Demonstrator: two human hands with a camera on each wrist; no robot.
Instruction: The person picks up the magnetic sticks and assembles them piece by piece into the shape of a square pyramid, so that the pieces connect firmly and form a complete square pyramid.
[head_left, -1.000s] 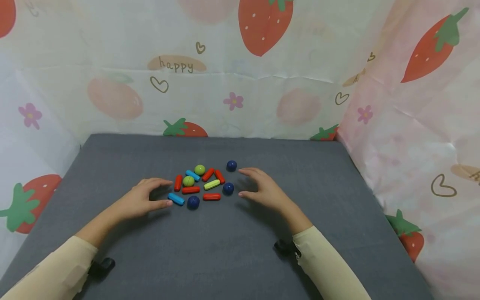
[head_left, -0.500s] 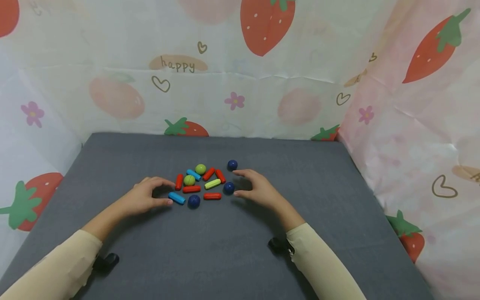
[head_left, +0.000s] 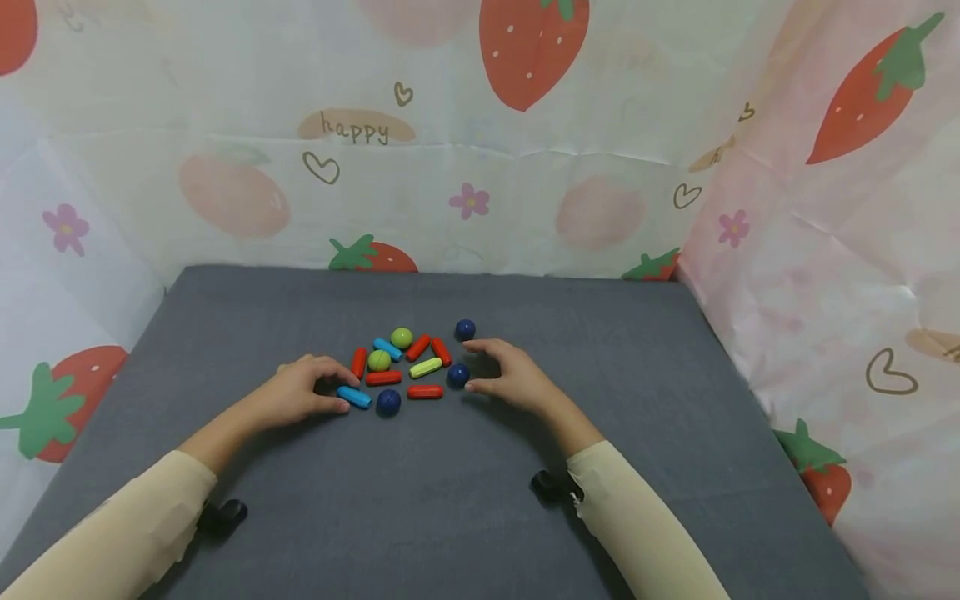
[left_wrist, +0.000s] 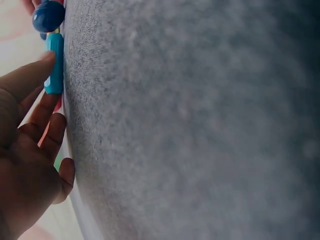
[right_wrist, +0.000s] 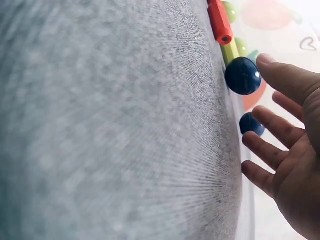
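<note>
My left hand (head_left: 300,390) is at the left of a loose cluster of beads, its relaxed thumb and fingers on either side of a light-blue tube bead (head_left: 354,397). In the left wrist view the thumb tip overlaps this bead (left_wrist: 54,70). My right hand (head_left: 519,379) is at the cluster's right, fingers spread and slightly bent. Its thumb tip comes right up to a dark-blue round bead (head_left: 458,375). Another dark-blue bead (head_left: 465,330) lies just beyond its index fingertip. In the right wrist view, nothing shows inside the palm.
Between the hands lie several red tube beads (head_left: 384,378), a yellow-green tube bead (head_left: 426,367), two green round beads (head_left: 402,337), a second light-blue tube bead (head_left: 387,349) and a nearer dark-blue round bead (head_left: 388,403). Grey cloth (head_left: 420,500) covers the table; strawberry-print curtains (head_left: 517,217) hang behind and beside it.
My left hand has moved slightly right, its fingers now around the light-blue bead's end. The right hand has shifted left, up to the dark-blue bead. The beads have stayed in place.
</note>
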